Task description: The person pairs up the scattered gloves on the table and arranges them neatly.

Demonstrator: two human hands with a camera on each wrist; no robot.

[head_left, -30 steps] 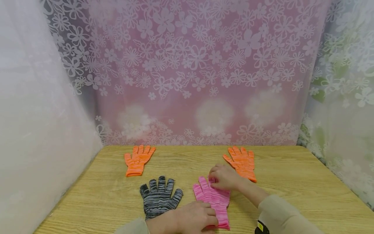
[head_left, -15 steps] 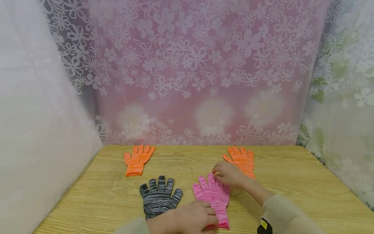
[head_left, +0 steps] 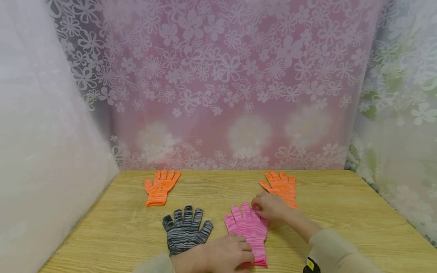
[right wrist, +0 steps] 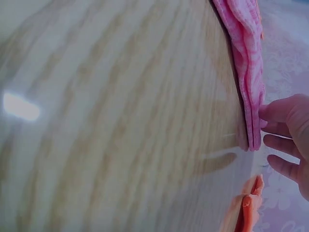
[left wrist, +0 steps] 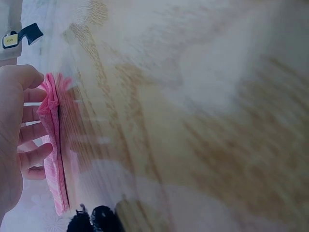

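Note:
A pink knit glove (head_left: pixel 250 229) lies palm-flat on the wooden table, its fingers pointing away from me. My left hand (head_left: pixel 227 252) rests across its cuff, fingers spread and lightly bent against the fabric; the left wrist view shows the fingertips touching the pink glove (left wrist: pixel 53 145). At the far end, my right hand (head_left: pixel 271 206) pinches one of the glove's fingers. In the right wrist view, the right hand's thumb (right wrist: pixel 280 108) meets the pink fabric (right wrist: pixel 246 53). A black-and-grey striped glove (head_left: pixel 187 229) lies left of the pink one, partly hidden by my left forearm.
One orange glove (head_left: pixel 162 187) lies at the back left of the table (head_left: pixel 112 235). Another orange glove (head_left: pixel 281 185) lies at the back right, partly covered by my right hand. A flowered pink curtain (head_left: pixel 225 94) hangs behind, with pale sheets at both sides.
My right hand has shifted slightly right, from one finger of the pink glove toward a neighbouring one, uncovering a straightened pink finger. My left hand has stayed on the cuff.

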